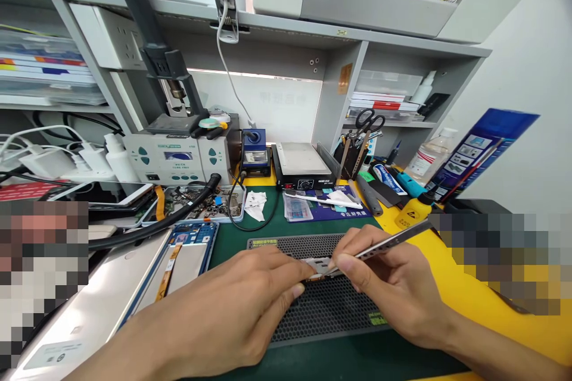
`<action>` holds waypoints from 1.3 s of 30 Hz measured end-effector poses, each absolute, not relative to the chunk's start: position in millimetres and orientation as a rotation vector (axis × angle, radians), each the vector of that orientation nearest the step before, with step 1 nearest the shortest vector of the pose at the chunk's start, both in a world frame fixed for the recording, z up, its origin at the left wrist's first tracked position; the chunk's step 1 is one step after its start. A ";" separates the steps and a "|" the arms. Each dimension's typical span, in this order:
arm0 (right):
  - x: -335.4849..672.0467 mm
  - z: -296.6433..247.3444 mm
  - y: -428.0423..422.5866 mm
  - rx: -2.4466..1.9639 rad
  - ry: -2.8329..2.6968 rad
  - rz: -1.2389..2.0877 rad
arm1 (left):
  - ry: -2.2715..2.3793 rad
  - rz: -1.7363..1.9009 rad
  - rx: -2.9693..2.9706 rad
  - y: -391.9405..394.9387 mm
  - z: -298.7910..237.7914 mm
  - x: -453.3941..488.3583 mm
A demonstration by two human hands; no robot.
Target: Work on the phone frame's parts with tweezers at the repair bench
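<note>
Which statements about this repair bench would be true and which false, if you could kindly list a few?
1. The right hand holds slim silver metal tweezers. True.
2. The left hand rests on the opened blue-framed phone. False: it pinches a small silver metal part over the dark perforated mat.
3. Black-handled scissors stand in a dark holder at the back. True.
4. The dark perforated mat lies on a red surface. False: it lies on a green bench mat.

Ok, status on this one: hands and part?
Left hand pinching small metal part on perforated mat. Right hand gripping tweezers, tips at part. Nothing blocking the hands.
</note>
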State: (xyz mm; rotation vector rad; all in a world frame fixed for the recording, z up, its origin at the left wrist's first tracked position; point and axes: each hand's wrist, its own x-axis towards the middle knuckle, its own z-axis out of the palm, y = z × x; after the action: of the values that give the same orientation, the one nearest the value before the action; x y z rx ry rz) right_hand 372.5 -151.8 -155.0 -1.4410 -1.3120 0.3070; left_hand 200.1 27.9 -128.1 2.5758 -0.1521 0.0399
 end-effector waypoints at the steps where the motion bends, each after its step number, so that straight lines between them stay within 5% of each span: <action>1: 372.4 -154.7 -151.7 -1.444 -1.314 0.303 | -0.151 0.040 2.578 27.8 -128.0 200.4; 39: 363.6 -146.7 -146.5 -1.510 -1.287 0.371 | -0.214 0.077 2.582 28.6 -127.4 201.4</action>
State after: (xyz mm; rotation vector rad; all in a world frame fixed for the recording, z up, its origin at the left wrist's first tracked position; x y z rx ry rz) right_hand 363.6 -146.5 -146.7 -1.5097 -1.2870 0.3705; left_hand 201.4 28.6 -127.4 2.5824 -0.2142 0.0768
